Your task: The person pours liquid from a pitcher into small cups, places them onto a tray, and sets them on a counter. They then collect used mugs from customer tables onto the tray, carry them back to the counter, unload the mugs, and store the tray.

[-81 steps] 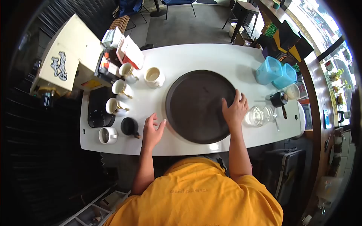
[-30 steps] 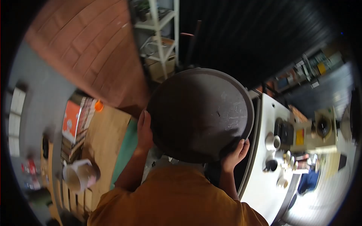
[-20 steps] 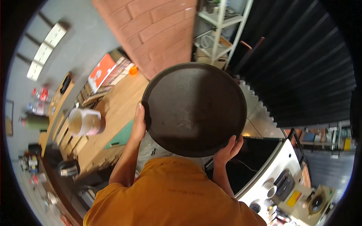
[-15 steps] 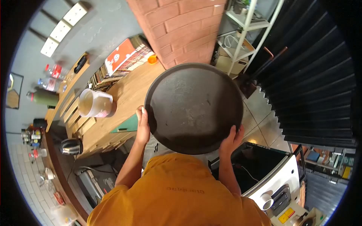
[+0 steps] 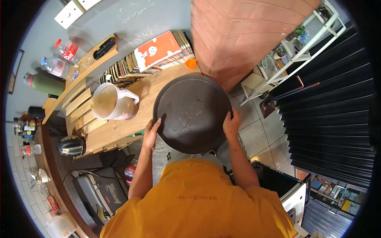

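A round dark brown serving tray (image 5: 194, 115) with a low raised rim is held up before my chest, its inside facing me. Scuffs and pale worn marks show on its surface. My left hand (image 5: 151, 133) grips the rim at the lower left, thumb over the edge. On the right side, my right hand (image 5: 231, 122) clasps the rim in the same way. The fingers of both hands are partly hidden behind the tray. Beyond its upper left edge stands a wooden counter (image 5: 149, 89), and I cannot tell whether the tray touches it.
On the counter are a plastic pitcher (image 5: 106, 102), a row of books (image 5: 127, 69) and an orange scoop (image 5: 191, 63). A brick pillar (image 5: 238, 35) rises ahead. To the right are a white shelf rack (image 5: 291, 69), a black corrugated panel (image 5: 329, 115) and an open-topped box (image 5: 270, 178).
My view has turned, so the counter, books and pillar appear shifted right. The tray looks smaller and has moved left relative to my right side. Both hands still hold it.
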### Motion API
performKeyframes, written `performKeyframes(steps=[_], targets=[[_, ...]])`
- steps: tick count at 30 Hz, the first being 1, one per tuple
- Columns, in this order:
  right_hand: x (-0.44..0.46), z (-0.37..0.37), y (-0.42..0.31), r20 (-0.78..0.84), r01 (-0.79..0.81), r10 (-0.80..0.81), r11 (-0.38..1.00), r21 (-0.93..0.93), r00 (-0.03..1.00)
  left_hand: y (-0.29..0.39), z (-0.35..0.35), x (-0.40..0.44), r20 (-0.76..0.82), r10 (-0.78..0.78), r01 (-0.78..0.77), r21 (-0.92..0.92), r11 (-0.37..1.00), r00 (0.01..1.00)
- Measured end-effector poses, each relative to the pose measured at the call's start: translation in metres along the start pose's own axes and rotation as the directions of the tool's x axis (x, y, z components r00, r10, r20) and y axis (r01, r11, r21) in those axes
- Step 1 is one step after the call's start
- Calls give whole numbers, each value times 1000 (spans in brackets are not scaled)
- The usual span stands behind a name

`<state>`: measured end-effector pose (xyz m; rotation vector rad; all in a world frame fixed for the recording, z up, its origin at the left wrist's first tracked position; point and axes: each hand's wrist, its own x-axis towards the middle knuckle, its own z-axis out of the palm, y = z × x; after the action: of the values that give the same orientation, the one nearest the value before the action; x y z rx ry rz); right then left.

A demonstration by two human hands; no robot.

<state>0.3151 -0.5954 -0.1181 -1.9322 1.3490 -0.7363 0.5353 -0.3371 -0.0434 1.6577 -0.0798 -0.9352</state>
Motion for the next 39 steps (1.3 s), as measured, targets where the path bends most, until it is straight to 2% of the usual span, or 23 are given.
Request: performKeyframes(steps=[4, 6, 7, 9, 11, 13, 15, 18, 21, 24, 28, 30, 31, 32, 33, 34, 35, 36, 38, 39], targets=[[27, 60, -25, 66, -93, 91, 995, 35, 994, -2, -39, 63, 31, -37, 37, -17, 999, 999], [39, 84, -33, 96, -55, 61, 996, -64, 993, -1, -50, 89, 26, -59, 60, -21, 998, 998], [44, 95, -34, 99, -62, 69, 996, -71, 993, -2, -55, 99, 18, -77, 78, -22, 997, 997], [53, 115, -33, 70, 30, -23, 994, -106, 997, -3, -64, 115, 12, -118, 118, -9, 993, 993], [60, 129, -29, 79, 27, -18, 994, -108, 997, -13, -73, 130, 28, -106, 107, -17, 994, 994], [66, 137, -35, 82, 28, -19, 994, -108, 996, -14, -78, 139, 48, -87, 88, -28, 996, 995], [72, 142, -38, 174, -59, 78, 992, -113, 982, -18, -79, 143, 42, -59, 61, -37, 997, 997], [79, 153, -40, 170, -87, 113, 985, -152, 979, -20, -84, 150, 44, -118, 118, 1, 993, 992], [87, 160, -38, 208, -48, 85, 983, -178, 974, -21, -83, 152, 10, -104, 103, 3, 995, 995], [86, 165, -44, 126, -42, 69, 978, -204, 990, -23, -85, 161, 35, -90, 89, 3, 996, 995], [81, 157, -59, 109, -88, 113, 973, -215, 988, -16, -82, 157, 10, -129, 129, 17, 992, 992], [77, 144, -70, 181, -116, 122, 992, -42, 976, -18, -71, 152, 17, 75, -75, -40, 996, 997], [74, 142, -69, 164, -132, 136, 991, -38, 977, -19, -63, 147, 36, 77, -76, -26, 997, 996], [71, 139, -67, 167, -132, 126, 991, 22, 978, -22, -53, 140, -46, 189, -169, 281, 945, 981], [68, 136, -65, 165, -130, 115, 988, 83, 979, -24, -43, 134, -83, 327, -226, 565, 794, 941], [63, 130, -68, 135, -148, 135, 985, 90, 982, -23, -35, 133, -69, 474, -240, 792, 561, 878], [56, 122, -71, 71, -66, 60, 995, 79, 996, -20, -29, 135, 51, 502, -434, 582, 688, 863], [48, 114, -72, 7, 14, -15, 998, 60, 1000, -17, -21, 136, 91, 507, -459, 583, 671, 857], [29, 104, -55, -59, -45, 52, 993, 106, 997, -6, -1, 132, 225, 243, -303, 296, 906, 944], [19, 98, -44, -92, -78, 93, 986, 150, 991, 1, 11, 128, 276, 301, -377, 284, 882, 913]])
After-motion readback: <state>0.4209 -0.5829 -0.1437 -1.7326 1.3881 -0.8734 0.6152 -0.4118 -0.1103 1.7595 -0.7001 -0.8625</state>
